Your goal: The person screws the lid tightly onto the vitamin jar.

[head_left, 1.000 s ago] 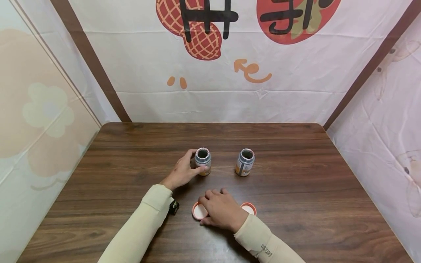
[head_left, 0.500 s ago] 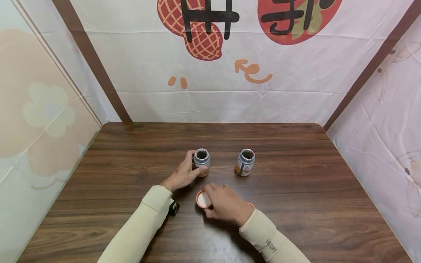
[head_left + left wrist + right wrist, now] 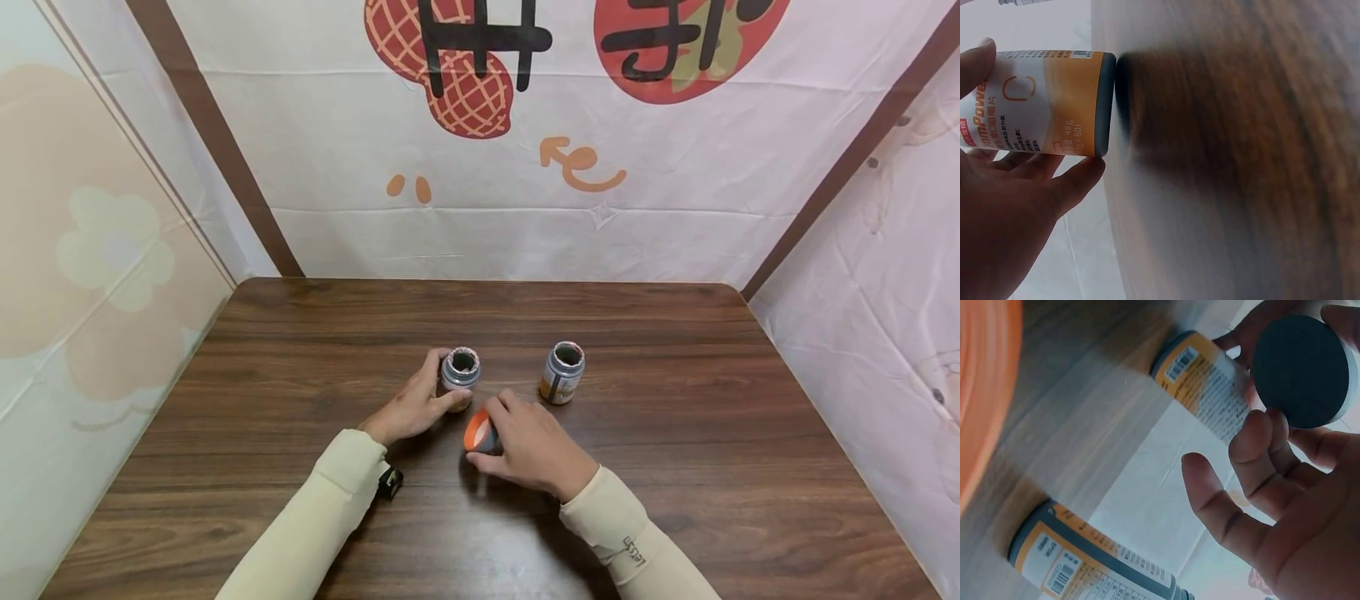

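My left hand (image 3: 412, 408) grips an open supplement bottle (image 3: 461, 372), thumb in front and fingers round the far side. The bottle stands about upright, its orange and white label (image 3: 1041, 103) showing in the left wrist view; I cannot tell whether its base touches the table. Between thumb and fingertips, my right hand (image 3: 536, 446) pinches a lid (image 3: 480, 432) with an orange inner rim. The lid is tilted above the table, close in front of that bottle and apart from it. Its dark flat top (image 3: 1300, 372) faces the right wrist camera.
A second open supplement bottle (image 3: 562, 372) stands upright to the right, on the wood-grain table (image 3: 675, 392). Part of a second orange lid (image 3: 985, 394) shows at the left edge of the right wrist view; the head view hides it. A printed cloth (image 3: 337, 242) hangs behind the table.
My right hand has lifted the lid off the table and brought it forward, tilting it up on edge. The left hand has drawn its bottle slightly nearer to me.
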`<state>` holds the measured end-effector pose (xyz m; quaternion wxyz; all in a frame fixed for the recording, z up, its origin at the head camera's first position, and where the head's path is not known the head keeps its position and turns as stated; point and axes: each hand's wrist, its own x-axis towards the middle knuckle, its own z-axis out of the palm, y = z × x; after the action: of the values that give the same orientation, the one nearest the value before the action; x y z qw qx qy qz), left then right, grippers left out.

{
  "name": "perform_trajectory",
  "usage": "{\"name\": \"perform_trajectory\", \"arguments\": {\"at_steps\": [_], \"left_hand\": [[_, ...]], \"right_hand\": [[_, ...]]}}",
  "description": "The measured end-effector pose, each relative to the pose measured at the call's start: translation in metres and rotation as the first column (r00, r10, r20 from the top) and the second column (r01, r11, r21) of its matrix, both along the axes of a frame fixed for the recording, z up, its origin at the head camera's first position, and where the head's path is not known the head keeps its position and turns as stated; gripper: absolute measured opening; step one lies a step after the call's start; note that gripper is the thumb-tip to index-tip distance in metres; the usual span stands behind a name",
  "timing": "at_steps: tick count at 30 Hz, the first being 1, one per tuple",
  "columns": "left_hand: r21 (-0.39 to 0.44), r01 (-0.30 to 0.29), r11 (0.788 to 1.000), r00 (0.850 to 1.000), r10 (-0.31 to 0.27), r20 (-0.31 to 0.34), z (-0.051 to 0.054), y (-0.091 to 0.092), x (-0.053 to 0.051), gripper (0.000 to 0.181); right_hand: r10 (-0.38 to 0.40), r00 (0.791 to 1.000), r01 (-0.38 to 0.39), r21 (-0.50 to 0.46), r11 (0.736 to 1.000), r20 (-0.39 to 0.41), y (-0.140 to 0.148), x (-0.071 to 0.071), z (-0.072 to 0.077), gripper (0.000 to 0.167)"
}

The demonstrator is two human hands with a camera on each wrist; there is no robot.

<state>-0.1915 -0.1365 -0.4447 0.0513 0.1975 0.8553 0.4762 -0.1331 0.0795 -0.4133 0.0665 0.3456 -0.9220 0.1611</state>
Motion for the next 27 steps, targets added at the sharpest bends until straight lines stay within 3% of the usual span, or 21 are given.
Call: {"name": "perform_trajectory", "arguments": {"at_steps": [10, 15, 22, 27], "left_hand": [[-0.028, 0.049, 0.998, 0.998, -0.050, -0.046, 0.002, -0.003, 0.007, 0.059], [-0.037, 0.074, 0.997, 0.994, -0.077, -0.079, 0.002, -0.004, 0.011, 0.058], [-0.053, 0.087, 0.995, 0.991, -0.091, -0.097, 0.003, -0.004, 0.018, 0.058], [-0.071, 0.088, 0.994, 0.991, -0.094, -0.095, 0.005, -0.004, 0.023, 0.058]], "right_hand": [[0.009, 0.999, -0.003, -0.170, 0.985, 0.031, 0.008, -0.007, 0.009, 0.042], [-0.030, 0.999, 0.032, -0.171, 0.985, 0.017, 0.012, -0.011, 0.015, 0.042], [-0.046, 0.998, 0.037, -0.144, 0.989, -0.054, 0.016, -0.017, 0.021, 0.059], [-0.029, 0.998, 0.018, -0.187, 0.982, -0.054, 0.016, -0.020, 0.023, 0.054]]}}
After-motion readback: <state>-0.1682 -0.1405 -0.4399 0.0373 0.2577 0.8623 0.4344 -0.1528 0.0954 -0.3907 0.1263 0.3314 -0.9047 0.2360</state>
